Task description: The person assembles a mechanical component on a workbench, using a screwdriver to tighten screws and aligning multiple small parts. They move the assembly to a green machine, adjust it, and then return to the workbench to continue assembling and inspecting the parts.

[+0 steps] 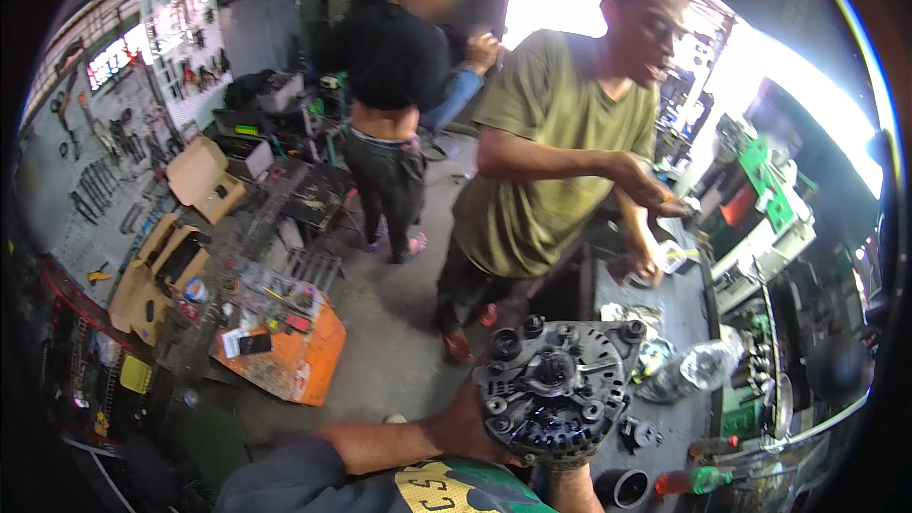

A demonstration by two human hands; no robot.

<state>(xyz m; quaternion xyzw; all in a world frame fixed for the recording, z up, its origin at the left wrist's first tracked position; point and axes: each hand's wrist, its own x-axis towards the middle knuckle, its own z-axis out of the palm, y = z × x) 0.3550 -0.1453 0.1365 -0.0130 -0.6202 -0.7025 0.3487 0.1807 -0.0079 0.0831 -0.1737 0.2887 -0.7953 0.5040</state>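
A grey metal alternator [546, 389] is held up close in front of me, its slotted end with a dark, oily-looking centre turned upward. My left hand [461, 426] is closed against its left side, the fingertips partly hidden by the housing. From below, my right hand [570, 483] supports the near edge; its fingers are out of sight under the alternator. On the bench to the right lie a small dark metal part [638, 434] and a black cylindrical ring [625, 489].
Right of the alternator, a grey bench [684, 423] carries a clear plastic bottle [708, 366] and a red bottle [673, 483]. Just beyond stands a person in an olive shirt [560, 133]; another person [394, 66] is farther back. An orange board [318, 351] and open cardboard boxes [142, 294] are left.
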